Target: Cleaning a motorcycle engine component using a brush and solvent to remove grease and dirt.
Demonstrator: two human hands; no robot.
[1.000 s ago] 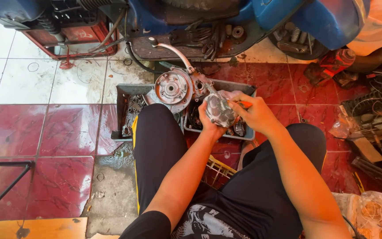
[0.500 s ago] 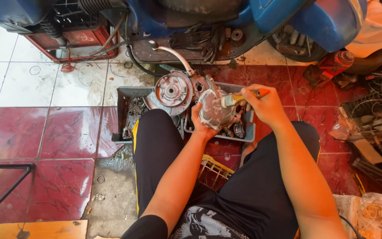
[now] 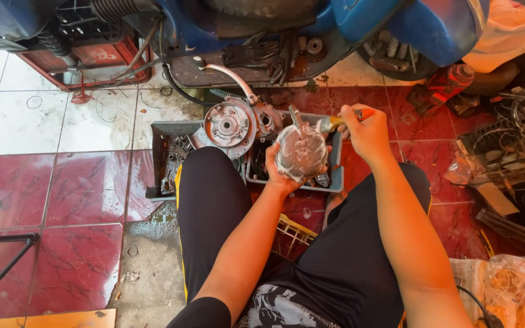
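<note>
Left hand (image 3: 279,173) fingers cup the rounded metal engine cover (image 3: 302,153) over the grey parts tray (image 3: 335,176), catching drips; right hand (image 3: 366,129) fingers clench the brush (image 3: 329,123) against it.

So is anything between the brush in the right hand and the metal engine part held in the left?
Nothing visible. The right hand holds the brush, its bristles at the upper edge of the metal engine part gripped by the left hand above the grey tray.

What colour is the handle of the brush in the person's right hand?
Orange-yellow; the brush handle shows beside the right hand in the head view.
</note>
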